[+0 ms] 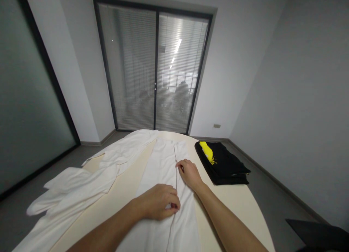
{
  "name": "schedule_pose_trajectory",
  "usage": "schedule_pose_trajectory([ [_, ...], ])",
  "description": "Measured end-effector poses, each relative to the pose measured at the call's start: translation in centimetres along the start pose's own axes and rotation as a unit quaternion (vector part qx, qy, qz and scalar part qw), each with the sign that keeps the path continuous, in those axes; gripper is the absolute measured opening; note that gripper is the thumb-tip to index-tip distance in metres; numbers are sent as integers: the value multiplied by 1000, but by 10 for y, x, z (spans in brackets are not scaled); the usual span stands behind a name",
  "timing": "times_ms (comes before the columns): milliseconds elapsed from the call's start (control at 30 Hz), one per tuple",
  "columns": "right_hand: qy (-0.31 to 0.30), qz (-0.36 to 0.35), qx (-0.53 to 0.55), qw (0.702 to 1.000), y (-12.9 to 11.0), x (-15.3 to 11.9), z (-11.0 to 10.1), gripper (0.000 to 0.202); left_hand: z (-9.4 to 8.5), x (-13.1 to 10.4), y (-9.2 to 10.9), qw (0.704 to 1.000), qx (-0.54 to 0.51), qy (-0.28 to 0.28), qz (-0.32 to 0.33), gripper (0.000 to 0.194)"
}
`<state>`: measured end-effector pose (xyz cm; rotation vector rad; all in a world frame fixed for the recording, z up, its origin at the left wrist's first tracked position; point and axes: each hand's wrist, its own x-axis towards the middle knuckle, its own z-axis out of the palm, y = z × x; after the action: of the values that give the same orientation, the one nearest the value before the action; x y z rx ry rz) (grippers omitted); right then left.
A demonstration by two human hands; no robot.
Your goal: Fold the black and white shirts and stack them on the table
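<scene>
A long white garment (156, 164) lies lengthwise on the table in front of me, with an edge running down its length right of its middle. My left hand (160, 201) is closed in a pinch on that edge, at the nearer part of the cloth. Farther up the same edge, my right hand (189, 172) is closed too, its thumb and fingertips at the fabric. Whether the garment is a shirt or trousers I cannot tell. Some of the edge is hidden behind my hands.
Another white garment (95, 184) lies spread and rumpled on the left, hanging over the table's edge. Folded black clothes (226, 164) with a yellow print are stacked at the right. The table (240, 208) is pale with a rounded edge. A dark object (313, 232) stands at lower right.
</scene>
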<state>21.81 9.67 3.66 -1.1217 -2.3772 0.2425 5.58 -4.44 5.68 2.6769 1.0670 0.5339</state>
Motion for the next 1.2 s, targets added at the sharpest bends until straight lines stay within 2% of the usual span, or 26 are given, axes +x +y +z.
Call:
schedule_pose_trajectory([
  [133,43,2,69,997,4,2,5,22,-3,0,1,1000,9,2,0,9],
  [267,16,-37,133,990,11,2,14,26,-5,-1,1,1000,15,10,-12,9],
  [400,-9,-71,122,990,13,-1,17,34,-6,-3,0,1000,20,-2,-22,9],
  [500,-14,-100,100,990,9,-3,15,30,-5,-4,0,1000,13,-7,-26,10],
  [633,1,-80,62,995,-2,-5,8,20,-3,-3,0,1000,3,-10,-25,8],
  [767,32,-56,60,996,-9,-5,5,21,-4,-2,2,1000,3,-10,-24,7],
  [933,-13,-98,103,990,-8,-6,8,19,-6,-3,5,999,6,-20,-27,5],
  [1033,-10,-101,114,988,-7,-6,8,23,-12,-4,2,997,29,-13,-74,4],
  [1100,-8,-102,105,989,-8,-8,7,26,-17,-5,-2,987,65,16,-147,3],
  [1200,-31,-108,74,991,-11,-12,8,34,-22,-7,-11,955,115,46,-270,12],
])
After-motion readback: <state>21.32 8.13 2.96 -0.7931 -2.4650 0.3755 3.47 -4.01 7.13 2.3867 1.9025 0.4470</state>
